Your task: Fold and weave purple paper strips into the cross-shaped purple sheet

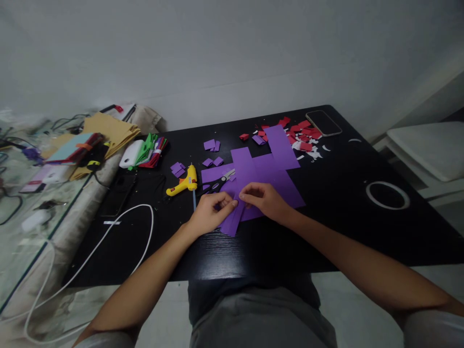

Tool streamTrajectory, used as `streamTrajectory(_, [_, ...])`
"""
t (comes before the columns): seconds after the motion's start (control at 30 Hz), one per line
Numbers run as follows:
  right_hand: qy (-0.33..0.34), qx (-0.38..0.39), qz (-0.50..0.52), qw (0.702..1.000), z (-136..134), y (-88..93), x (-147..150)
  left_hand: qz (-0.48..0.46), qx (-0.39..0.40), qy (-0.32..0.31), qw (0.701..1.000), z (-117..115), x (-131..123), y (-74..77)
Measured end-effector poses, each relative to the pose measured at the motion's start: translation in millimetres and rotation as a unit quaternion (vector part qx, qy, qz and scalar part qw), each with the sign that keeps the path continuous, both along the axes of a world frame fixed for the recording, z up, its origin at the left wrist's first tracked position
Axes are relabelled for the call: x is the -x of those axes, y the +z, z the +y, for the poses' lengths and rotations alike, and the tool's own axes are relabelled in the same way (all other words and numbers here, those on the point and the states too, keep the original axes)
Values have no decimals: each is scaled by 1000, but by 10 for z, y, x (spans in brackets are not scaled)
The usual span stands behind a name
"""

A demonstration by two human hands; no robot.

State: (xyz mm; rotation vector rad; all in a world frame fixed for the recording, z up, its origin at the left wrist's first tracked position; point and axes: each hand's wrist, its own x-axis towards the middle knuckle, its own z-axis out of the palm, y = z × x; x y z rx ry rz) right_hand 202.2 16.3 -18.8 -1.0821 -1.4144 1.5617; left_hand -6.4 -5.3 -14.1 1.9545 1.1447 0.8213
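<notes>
My left hand (211,212) and my right hand (263,199) meet over a purple paper strip (232,221) at the near middle of the black table (326,232). Both hands pinch the strip, fingers closed on it. The strip lies on larger purple paper sheets (261,166) spread across the table. Black-handled scissors (219,182) rest on the sheets just beyond my left hand. A yellow glue gun (183,184) lies to the left of the scissors.
Small purple squares (212,145) and red paper scraps (302,134) lie at the back. A phone (323,122) sits back right, a white ring (387,195) at right. A white cable (119,232), dark phone (119,193) and coloured paper stack (150,151) are left.
</notes>
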Motion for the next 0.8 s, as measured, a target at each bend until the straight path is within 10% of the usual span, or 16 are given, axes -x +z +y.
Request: streamTrajectory(0.8, [-6,29,70,997,-16,30,-28,-31,50,49,997,22,10,-5])
